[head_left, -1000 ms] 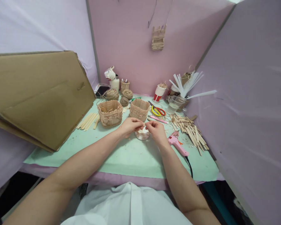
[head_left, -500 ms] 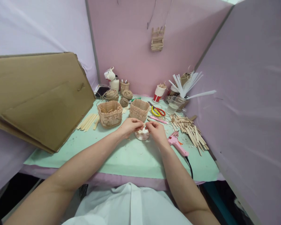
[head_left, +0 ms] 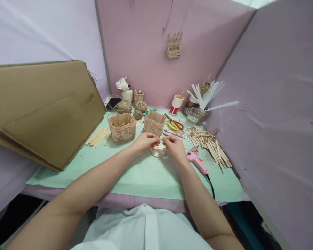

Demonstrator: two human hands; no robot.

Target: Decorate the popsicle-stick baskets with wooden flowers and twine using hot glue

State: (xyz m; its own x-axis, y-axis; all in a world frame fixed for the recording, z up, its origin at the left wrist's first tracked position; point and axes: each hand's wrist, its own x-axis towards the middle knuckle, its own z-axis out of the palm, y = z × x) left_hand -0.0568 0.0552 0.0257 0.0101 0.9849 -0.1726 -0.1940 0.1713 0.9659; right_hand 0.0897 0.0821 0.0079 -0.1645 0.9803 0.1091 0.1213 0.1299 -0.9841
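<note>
My left hand (head_left: 147,141) and my right hand (head_left: 173,145) meet fingertip to fingertip above a small round dish (head_left: 158,150) with pale bits in it. Both are closed in a pinch. What sits between the fingers is too small to name. Just behind them stands a woven-looking wooden basket (head_left: 154,122). A second basket (head_left: 122,127), holding thin wooden pieces, is to the left of it. The pink glue gun (head_left: 198,162) lies beside my right wrist, its cord running toward the table's front edge.
Wooden sticks are heaped on the right (head_left: 211,146) and laid in a row on the left (head_left: 97,136). Scissors (head_left: 175,124), twine balls (head_left: 138,109), a paper cup (head_left: 176,105) and a clear cup (head_left: 194,117) stand behind. Large cardboard (head_left: 49,111) leans at left.
The whole view has shifted very slightly. My hands stay pinched over the dish, with almost no movement of the fingers.
</note>
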